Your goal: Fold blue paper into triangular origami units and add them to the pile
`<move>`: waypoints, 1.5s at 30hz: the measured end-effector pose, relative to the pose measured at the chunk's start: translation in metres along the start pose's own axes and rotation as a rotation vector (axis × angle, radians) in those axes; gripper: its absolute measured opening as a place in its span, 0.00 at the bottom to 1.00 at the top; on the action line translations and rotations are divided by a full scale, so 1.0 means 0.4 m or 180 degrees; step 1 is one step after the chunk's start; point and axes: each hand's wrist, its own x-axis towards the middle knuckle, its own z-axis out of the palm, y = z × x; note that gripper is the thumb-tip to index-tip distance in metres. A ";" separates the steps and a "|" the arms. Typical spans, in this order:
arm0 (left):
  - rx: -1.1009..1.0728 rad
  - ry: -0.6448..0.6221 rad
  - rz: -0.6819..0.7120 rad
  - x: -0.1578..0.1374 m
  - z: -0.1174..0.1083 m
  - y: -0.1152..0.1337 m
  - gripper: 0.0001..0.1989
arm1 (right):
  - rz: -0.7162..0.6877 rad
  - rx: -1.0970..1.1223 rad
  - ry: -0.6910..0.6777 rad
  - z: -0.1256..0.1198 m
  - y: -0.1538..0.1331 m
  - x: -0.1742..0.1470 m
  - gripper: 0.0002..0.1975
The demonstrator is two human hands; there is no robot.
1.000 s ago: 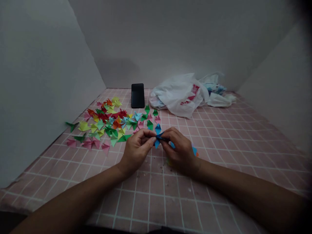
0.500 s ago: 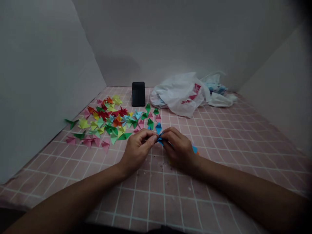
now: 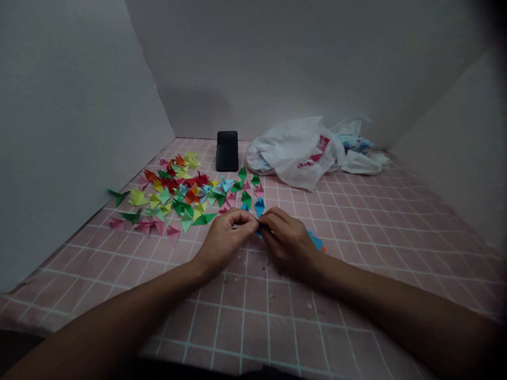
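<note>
My left hand [image 3: 227, 237] and my right hand [image 3: 291, 245] meet fingertip to fingertip near the middle of the table. Both pinch a small piece of blue folded paper [image 3: 259, 234], mostly hidden by the fingers. Just beyond the fingertips lies a blue paper shape [image 3: 259, 206], with green and pink ones behind it. To the left spreads a heap of folded paper cranes [image 3: 170, 183] in red, yellow, green, pink, orange and light blue. Blue paper [image 3: 316, 240] with a bit of orange [image 3: 324, 249] shows partly behind my right hand.
A black phone [image 3: 227, 151] stands at the back, near the wall. Right of it sits a crumpled white plastic bag [image 3: 293, 150] with red print, beside another bag [image 3: 362, 161]. A pink checked cloth [image 3: 253, 327] covers the table. Pale walls [image 3: 277, 63] enclose three sides.
Less of the blue paper shows between my fingertips, which have closed in around it. The view has shifted slightly. Both hands stay in nearly the same place.
</note>
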 end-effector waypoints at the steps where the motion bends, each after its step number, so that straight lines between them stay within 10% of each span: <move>1: -0.0024 0.0004 -0.0036 0.002 -0.001 -0.002 0.07 | 0.0048 0.0079 -0.0015 0.001 0.002 0.001 0.07; 45: 0.2683 -0.0801 0.0678 0.046 -0.043 -0.047 0.13 | 0.0247 -0.0138 -0.1072 0.018 0.042 0.002 0.07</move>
